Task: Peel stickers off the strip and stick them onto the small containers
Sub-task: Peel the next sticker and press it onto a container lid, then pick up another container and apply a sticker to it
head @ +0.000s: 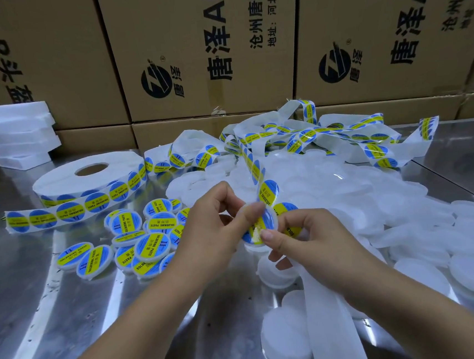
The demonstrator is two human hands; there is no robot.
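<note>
- The left hand (214, 225) and right hand (316, 238) meet over the middle of the bench (40, 314), both clamped on one small container (259, 226). Its face already carries a blue-and-yellow sticker.
- The left thumb lies across its upper edge and the right thumb presses near the lower edge. The sticker looks to be in the smoothing-down stage, though motion blur there makes this uncertain.
- The sticker strip (258, 174) drops from the tangle behind to the held container. The next sticker (287, 218) sits just beside the right hand. The right fingers curl underneath and may also trap the strip — that part is hidden.
- Done: a heap of labelled containers (137, 241) lies left of the hands, perhaps a dozen or so. A length of bare backing (327, 315) trails toward the near edge.
- Left: a far larger spread of plain white containers (346, 186) covers the right half of the bench. The roll (90, 176) is nearly full, with loose loops of stickers beyond it — so the job reads as early, well under half finished.
</note>
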